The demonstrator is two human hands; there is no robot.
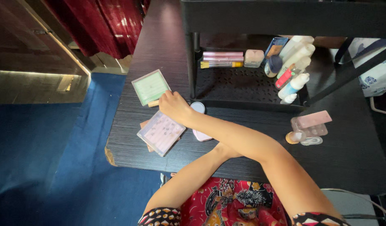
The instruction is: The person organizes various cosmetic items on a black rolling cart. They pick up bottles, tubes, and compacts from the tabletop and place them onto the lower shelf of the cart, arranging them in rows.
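My right hand [174,105] reaches across to the left part of the black table [159,46]. Its fingers are curled around a small tan piece [153,103] at the lower corner of a green square case [150,87]. Just below the hand lies a clear square case [161,132] with a pale pattern, resting on a tan flat thing [143,124]. A round pale compact [198,107] and a pink object [201,136] lie beside my wrist. My left forearm [193,175] runs under the right arm, which hides my left hand.
A black rack [243,86] at the back holds pink tubes [223,56], a yellow tube, a small jar and several bottles [294,62]. At right a pink case [313,119] lies on a clear box beside a small tan-capped bottle [292,137]. Blue carpet [42,150] lies left of the table edge.
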